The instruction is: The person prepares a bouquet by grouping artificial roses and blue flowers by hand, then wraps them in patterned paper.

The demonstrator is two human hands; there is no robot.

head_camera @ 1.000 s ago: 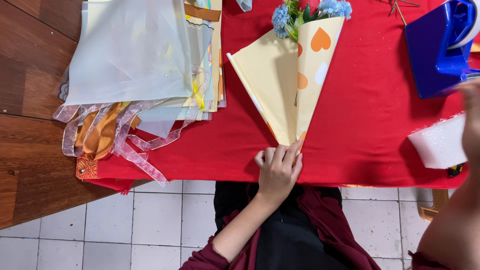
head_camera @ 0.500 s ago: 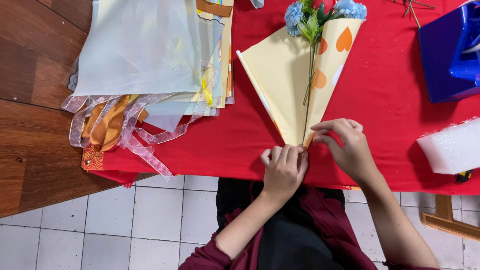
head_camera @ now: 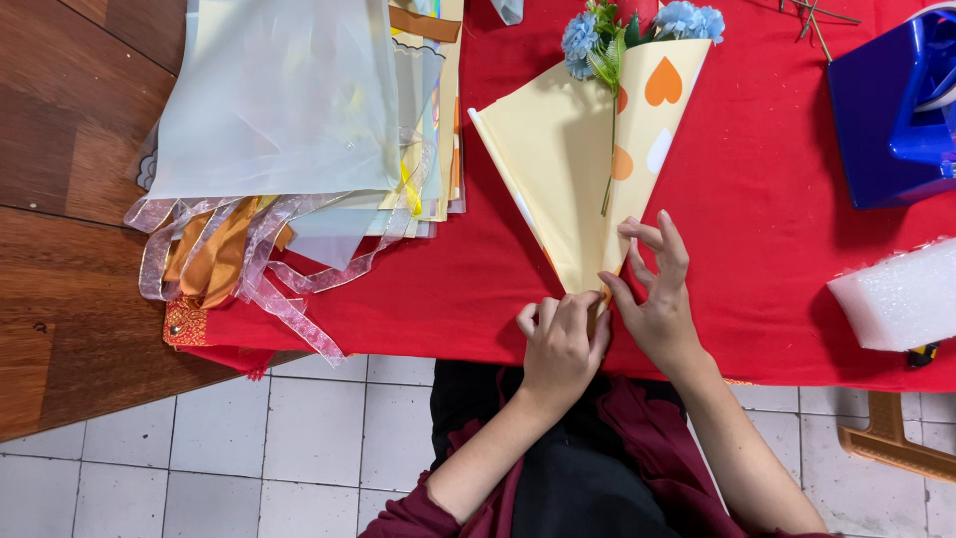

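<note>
A red cloth point(head_camera: 777, 229) covers the table, its near edge running just in front of the person; bare red stretches right of the work, toward a blue box-shaped dispenser point(head_camera: 891, 110) and a white foam block point(head_camera: 896, 294). A stack of pale translucent wrapping sheets point(head_camera: 289, 100) with trailing ribbons overhangs the cloth's left edge. The cream paper cone with orange hearts point(head_camera: 558, 169) lies mid-cloth, its long axis running from the near tip up and away to blue flowers point(head_camera: 687, 18) at its mouth. The left hand point(head_camera: 563, 344) curls closed over the tip; the right hand point(head_camera: 657, 294) pinches the paper there, other fingers spread.
</note>
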